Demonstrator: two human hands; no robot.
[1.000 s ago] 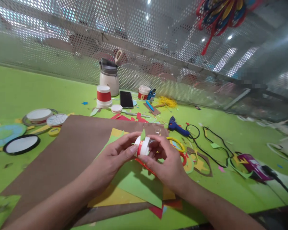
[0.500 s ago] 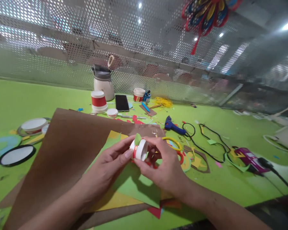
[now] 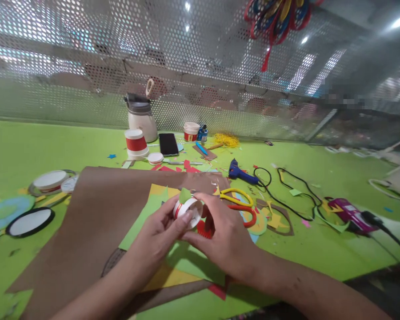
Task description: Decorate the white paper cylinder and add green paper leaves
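A small white plastic tub (image 3: 193, 205) with a red label band sits between my two hands above the papers. A green leaf-shaped piece (image 3: 185, 195) stands up at its upper edge. My left hand (image 3: 165, 226) grips the tub from the left, its thumb over the rim. My right hand (image 3: 225, 233) curls around the right side, index finger and thumb at the tub; some of its fingers are hidden. Green paper sheets (image 3: 190, 262) and a yellow sheet (image 3: 170, 276) lie below on a large brown sheet (image 3: 96, 222). Yellow and red scissor handles (image 3: 238, 198) lie just beyond my right hand.
A blue glue gun (image 3: 242, 172) with a black cord lies to the right, near a purple box (image 3: 351, 215). Behind stand a jug (image 3: 142, 122), a red-and-white tub (image 3: 135, 143), a phone (image 3: 168, 144) and blue bottle (image 3: 203, 133). Round lids (image 3: 30, 220) lie left.
The tub has tilted so that its opening turns more toward me. My left thumb has moved from its side onto the rim. Both hands have shifted slightly; the camera view has moved a little.
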